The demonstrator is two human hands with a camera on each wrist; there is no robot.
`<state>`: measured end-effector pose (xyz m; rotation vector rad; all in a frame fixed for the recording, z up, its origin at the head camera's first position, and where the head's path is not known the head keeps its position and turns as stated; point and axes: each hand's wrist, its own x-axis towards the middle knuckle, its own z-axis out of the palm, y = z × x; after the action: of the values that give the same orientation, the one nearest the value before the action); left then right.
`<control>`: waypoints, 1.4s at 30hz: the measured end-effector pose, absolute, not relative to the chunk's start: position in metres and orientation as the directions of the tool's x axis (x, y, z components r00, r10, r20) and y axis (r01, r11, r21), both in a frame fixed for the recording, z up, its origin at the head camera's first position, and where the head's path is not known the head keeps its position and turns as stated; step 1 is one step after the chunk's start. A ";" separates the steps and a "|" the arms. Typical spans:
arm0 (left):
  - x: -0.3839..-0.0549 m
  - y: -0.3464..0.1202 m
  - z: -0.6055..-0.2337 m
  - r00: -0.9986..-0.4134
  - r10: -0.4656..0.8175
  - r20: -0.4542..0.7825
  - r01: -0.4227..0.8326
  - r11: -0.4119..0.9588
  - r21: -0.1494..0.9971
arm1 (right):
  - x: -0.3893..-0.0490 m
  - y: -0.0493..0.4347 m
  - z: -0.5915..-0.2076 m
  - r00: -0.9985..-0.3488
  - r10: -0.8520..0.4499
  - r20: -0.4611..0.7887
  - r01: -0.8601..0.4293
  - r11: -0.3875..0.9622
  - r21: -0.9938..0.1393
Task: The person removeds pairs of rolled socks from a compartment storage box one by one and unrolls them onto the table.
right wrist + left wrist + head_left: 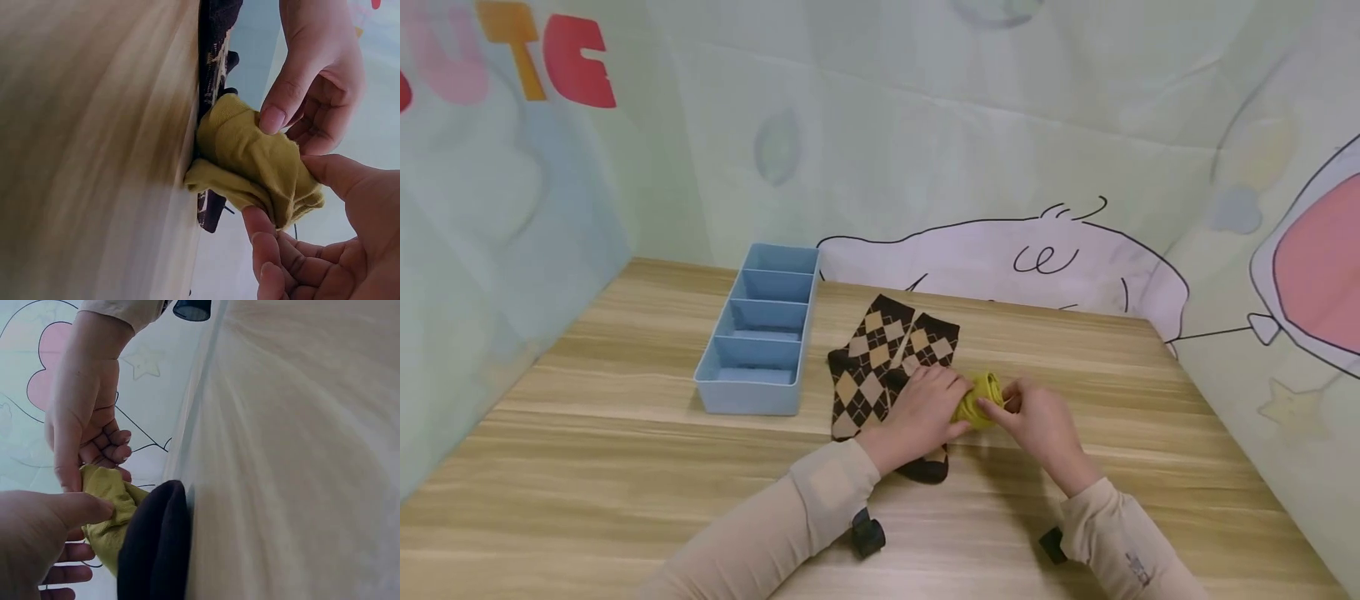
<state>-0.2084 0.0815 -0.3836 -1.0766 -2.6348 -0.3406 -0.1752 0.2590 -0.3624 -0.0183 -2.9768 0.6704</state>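
Note:
A folded bundle of yellow-green socks [976,404] is held between both hands, just right of the patterned socks. My left hand [921,412] grips its left side, thumb on the cloth as the right wrist view shows. With thumb and fingers my right hand [1041,421] pinches the bundle's right end; that hand's palm [381,231] faces the cloth. Beneath and beside the left hand lie brown-and-tan argyle socks [861,387], flat on the table and partly hidden by that hand. A dark sock toe [156,544] stands out near the bundle in the left wrist view.
Left of the argyle socks stands a light blue divided box [751,398] with several compartments in a row. The wood-grain table [625,467] meets a printed backdrop [887,150] at the back and sides. Dark wrist devices [867,533] hang by both sleeves.

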 end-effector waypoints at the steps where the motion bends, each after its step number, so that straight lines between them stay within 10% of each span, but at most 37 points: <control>1: -0.209 0.081 -0.384 -0.688 0.646 0.329 0.709 0.696 0.115 | -0.175 0.259 -0.364 -0.996 0.028 0.079 -0.009 0.900 -0.435; 12: -0.210 0.082 -0.391 -0.714 0.658 0.240 0.698 0.693 0.179 | -0.175 0.273 -0.365 -0.999 -0.053 0.005 -0.050 0.902 -0.429; 23: -0.209 0.083 -0.396 -0.712 0.661 0.239 0.702 0.684 0.198 | -0.188 0.281 -0.369 -0.859 -0.414 0.300 -0.500 0.805 -0.321; 42: -0.220 0.076 -0.397 -0.720 0.656 0.225 0.693 0.666 0.276 | -0.191 0.292 -0.381 -0.879 -0.415 0.234 -0.471 0.834 -0.288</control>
<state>-0.2201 0.0758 -0.3967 -1.1250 -2.7699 -0.5263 -0.1912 0.2918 -0.3812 0.6937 -2.8520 0.5105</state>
